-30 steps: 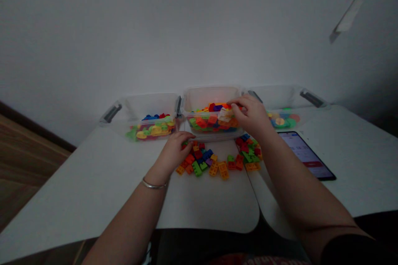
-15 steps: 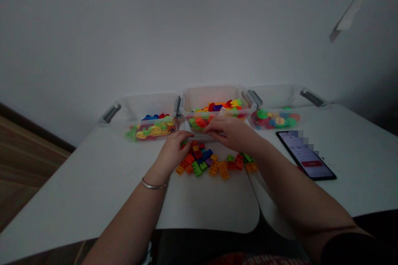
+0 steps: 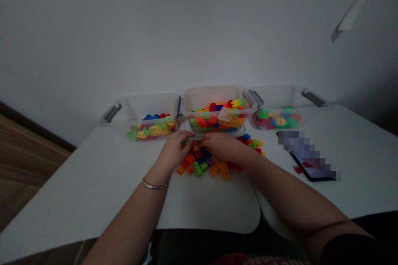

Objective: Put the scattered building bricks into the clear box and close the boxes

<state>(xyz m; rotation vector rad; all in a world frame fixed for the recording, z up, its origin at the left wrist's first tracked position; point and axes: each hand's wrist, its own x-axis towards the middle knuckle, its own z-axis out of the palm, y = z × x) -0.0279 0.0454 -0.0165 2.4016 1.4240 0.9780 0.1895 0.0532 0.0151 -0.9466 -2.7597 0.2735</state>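
A pile of toy building bricks (image 3: 197, 168) in orange, red, green, blue and purple lies spread on the white table. At its left edge rests my left hand (image 3: 174, 151), thumb and fingers apart, with a bit of green brick showing between them. My right hand (image 3: 221, 145) reaches over the back of the pile from the right. Its fingers stretch leftward and down to the bricks, close to my left fingertips; its thumb is mostly hidden. No held brick can be made out in either hand. Behind the pile stands a clear plastic box (image 3: 214, 114) holding many bricks.
A clear box (image 3: 152, 122) with colourful pieces stands at the left. Another clear box (image 3: 276, 118) at the right contains round pieces. A phone (image 3: 306, 157) lies on the table (image 3: 214, 207) at the right, beside a small red piece (image 3: 298, 169). The wall rises behind.
My right hand has moved down and toward me, from in front of the middle box onto the brick pile. My left hand has stayed in place.
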